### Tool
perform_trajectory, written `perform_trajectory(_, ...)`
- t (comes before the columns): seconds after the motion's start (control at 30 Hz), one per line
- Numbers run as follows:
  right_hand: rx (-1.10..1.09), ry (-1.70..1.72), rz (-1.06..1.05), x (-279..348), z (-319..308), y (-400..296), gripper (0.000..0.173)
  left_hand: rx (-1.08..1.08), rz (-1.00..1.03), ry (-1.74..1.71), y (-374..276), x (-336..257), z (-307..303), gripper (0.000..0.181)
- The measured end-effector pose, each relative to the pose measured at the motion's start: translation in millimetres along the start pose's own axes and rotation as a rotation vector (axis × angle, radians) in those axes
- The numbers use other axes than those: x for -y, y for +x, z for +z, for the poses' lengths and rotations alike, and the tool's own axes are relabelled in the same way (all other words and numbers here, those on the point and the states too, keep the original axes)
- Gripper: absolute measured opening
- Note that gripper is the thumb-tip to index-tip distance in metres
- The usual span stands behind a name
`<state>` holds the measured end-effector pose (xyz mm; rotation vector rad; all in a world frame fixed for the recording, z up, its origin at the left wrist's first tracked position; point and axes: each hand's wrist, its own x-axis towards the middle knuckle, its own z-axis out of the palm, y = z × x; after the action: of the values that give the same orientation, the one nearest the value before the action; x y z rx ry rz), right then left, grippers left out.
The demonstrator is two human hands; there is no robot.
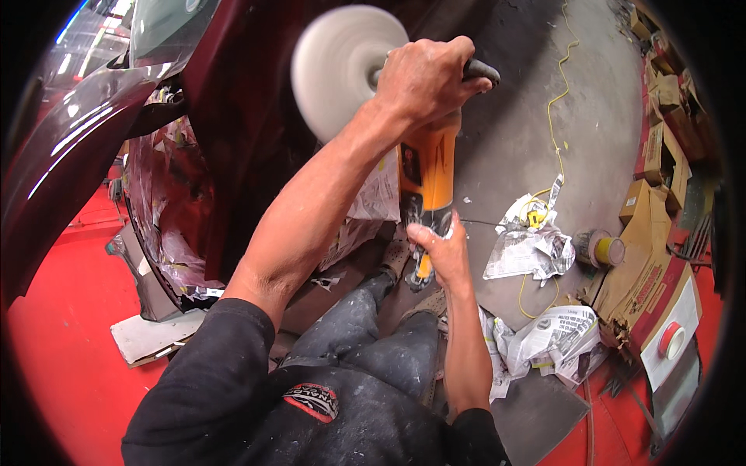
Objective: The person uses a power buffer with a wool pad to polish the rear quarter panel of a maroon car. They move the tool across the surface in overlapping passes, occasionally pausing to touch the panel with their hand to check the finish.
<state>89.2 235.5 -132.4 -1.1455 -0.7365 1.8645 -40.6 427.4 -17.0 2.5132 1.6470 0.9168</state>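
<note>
My left hand [425, 76] grips the black front handle [485, 72] of an orange and black rotary polisher [438, 157]. Lower down, my right hand [446, 244] is wrapped around the rear grip of the same tool. The polisher's round white pad [344, 70] looks blurred, as if spinning, and faces a dark maroon car body panel [233, 134]. Whether the pad touches the panel cannot be told. A dark cord [481, 222] leads from the tool to the right.
A yellow extension cord [551, 110] runs along the concrete floor, its plug end [534, 219] among crumpled newspaper [524, 256]. Cardboard boxes [635, 274] and a tape roll [672, 341] are at right. A glossy fender [87, 140] juts out at left, near plastic-masked parts [175, 233].
</note>
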Motion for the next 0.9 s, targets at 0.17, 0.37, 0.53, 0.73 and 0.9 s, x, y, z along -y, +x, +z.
perform_trajectory(0.17, 0.022, -0.064, 0.020, -48, -13, -25, 0.071, 0.083, -0.016, 0.000, -52, -19, -6, 0.040)
perform_trajectory(0.37, 0.243, -0.159, 0.126, -126, 4, -123, 0.086, 0.109, -0.066, 0.084, -201, -51, -74, 0.035)
perform_trajectory(0.53, 0.330, -0.236, 0.218, -182, -7, -178, 0.092, 0.181, -0.184, 0.132, -281, -79, -86, 0.034)
perform_trajectory(0.73, 0.265, -0.138, 0.307, -219, -18, -203, 0.095, 0.340, -0.244, 0.108, -295, -82, -52, 0.035)
perform_trajectory(0.9, 0.146, -0.051, 0.262, -192, -31, -164, 0.086, 0.347, -0.145, 0.060, -258, -63, 3, 0.037)
